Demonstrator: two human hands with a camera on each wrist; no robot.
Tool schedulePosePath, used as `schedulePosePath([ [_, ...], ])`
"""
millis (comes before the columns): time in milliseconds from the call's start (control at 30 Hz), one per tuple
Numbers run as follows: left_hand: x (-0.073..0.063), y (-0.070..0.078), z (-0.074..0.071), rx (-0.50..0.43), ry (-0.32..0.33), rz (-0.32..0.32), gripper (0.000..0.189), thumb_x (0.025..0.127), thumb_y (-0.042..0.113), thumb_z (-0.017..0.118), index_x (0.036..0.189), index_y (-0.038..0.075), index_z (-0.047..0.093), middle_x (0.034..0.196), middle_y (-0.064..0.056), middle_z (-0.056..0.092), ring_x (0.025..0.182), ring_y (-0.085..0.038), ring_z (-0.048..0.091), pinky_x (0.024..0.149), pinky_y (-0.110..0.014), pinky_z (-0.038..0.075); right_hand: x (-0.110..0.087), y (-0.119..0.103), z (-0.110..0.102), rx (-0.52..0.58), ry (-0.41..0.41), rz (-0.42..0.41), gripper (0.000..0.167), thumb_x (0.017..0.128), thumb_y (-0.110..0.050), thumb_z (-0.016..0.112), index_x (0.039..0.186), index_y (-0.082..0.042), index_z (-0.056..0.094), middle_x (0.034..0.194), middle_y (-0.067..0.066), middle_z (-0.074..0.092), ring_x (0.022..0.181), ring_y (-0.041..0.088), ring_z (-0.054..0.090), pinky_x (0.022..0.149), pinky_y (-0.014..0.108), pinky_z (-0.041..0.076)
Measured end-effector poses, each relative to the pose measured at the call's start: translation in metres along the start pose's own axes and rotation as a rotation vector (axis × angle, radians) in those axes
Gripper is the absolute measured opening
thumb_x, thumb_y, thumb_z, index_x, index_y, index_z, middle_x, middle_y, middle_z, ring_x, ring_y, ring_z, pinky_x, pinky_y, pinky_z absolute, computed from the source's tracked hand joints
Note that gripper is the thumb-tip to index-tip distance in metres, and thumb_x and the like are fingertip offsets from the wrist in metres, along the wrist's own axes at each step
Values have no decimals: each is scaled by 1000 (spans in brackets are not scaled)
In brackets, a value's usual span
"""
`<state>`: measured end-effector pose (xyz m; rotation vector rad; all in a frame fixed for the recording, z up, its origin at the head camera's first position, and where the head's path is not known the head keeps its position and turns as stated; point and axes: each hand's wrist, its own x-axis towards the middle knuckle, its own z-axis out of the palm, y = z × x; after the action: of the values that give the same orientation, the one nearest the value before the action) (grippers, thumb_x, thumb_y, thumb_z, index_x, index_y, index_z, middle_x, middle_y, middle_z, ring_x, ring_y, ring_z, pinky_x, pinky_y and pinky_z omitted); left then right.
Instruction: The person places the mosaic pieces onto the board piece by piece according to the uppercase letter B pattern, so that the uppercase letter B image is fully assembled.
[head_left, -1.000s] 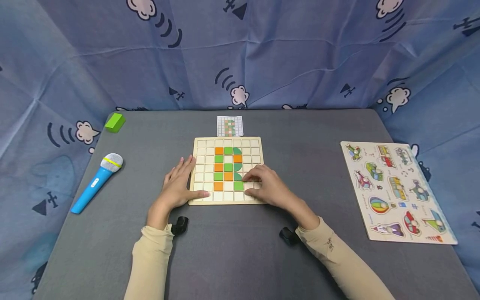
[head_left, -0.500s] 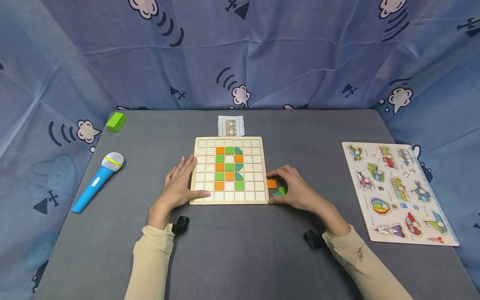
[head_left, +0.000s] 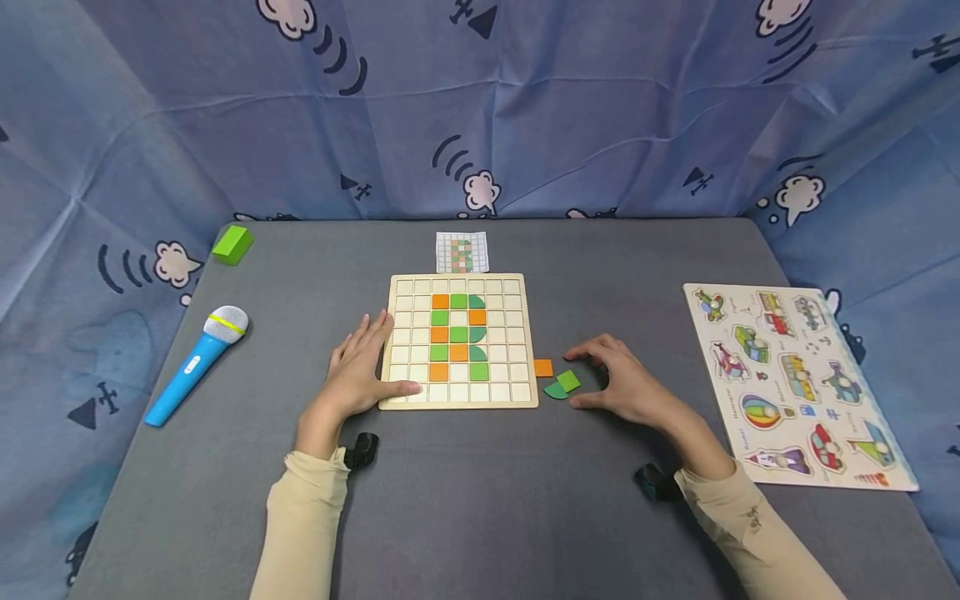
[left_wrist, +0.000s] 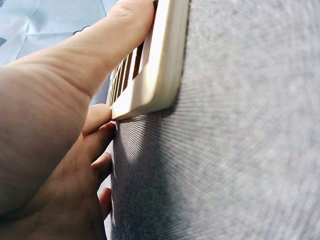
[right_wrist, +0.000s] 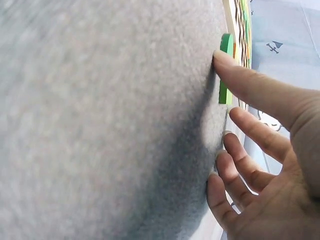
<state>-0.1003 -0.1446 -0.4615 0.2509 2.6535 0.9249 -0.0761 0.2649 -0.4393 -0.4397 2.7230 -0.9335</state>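
Observation:
A wooden grid board (head_left: 510, 342) lies on the table, with orange, green and rounded dark green tiles forming a letter-like pattern in its cells. My left hand (head_left: 351, 371) rests against the board's left edge, fingers straight, thumb over the lower left corner; the left wrist view shows the thumb on the rim (left_wrist: 159, 60). Right of the board lie an orange square tile (head_left: 543, 367), a green square tile (head_left: 568, 381) and a dark green quarter-round tile (head_left: 556, 391). Just right of these tiles is my right hand (head_left: 626, 387), fingers spread and holding nothing, thumb tip near the green ones.
Behind the board lies a printed pattern card (head_left: 444, 252). A blue toy microphone (head_left: 197, 365) and a green block (head_left: 232, 245) are on the left. At the right edge lies a wooden picture puzzle board (head_left: 772, 392). A blue patterned cloth (head_left: 600, 108) hangs behind the table.
My right hand has moved right, off the board and then past the loose tiles, which it covered before and now leaves in view. My left hand stays on the board's edge.

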Motion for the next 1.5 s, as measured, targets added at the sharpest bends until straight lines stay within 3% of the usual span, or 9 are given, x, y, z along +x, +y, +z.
schedulePosePath([
  [400, 0, 0, 0, 0, 3, -5, 125, 83, 49, 90, 172, 12, 12, 181, -7, 6, 168, -33, -2, 131, -61, 2, -1, 0, 4, -3, 24, -33, 40, 84, -5, 89, 121, -9, 75, 124, 15, 63, 108, 31, 55, 95, 51, 46],
  [733, 1, 1, 0, 8, 2, -12, 124, 83, 48, 90, 172, 12, 12, 181, -7, 6, 168, -33, -2, 131, -61, 1, 4, 1, 11, 0, 58, -41, 29, 87, -1, 85, 113, -9, 76, 110, 9, 66, 100, 24, 59, 88, 44, 50],
  [1233, 0, 1, 0, 10, 6, -3, 124, 83, 48, 90, 172, 11, 12, 181, -8, 6, 168, -33, -2, 132, -61, 2, 11, -5, 12, -2, 64, -11, 25, 87, -4, 86, 107, -7, 71, 107, 10, 65, 99, 26, 59, 89, 46, 51],
  [1500, 1, 0, 0, 10, 8, -3, 125, 83, 49, 90, 172, 11, 12, 181, -7, 6, 168, -33, -2, 131, -61, 2, 18, -13, 17, 73, 132, 0, 17, 91, -7, 84, 101, -7, 69, 89, 6, 66, 80, 16, 59, 72, 28, 50],
])
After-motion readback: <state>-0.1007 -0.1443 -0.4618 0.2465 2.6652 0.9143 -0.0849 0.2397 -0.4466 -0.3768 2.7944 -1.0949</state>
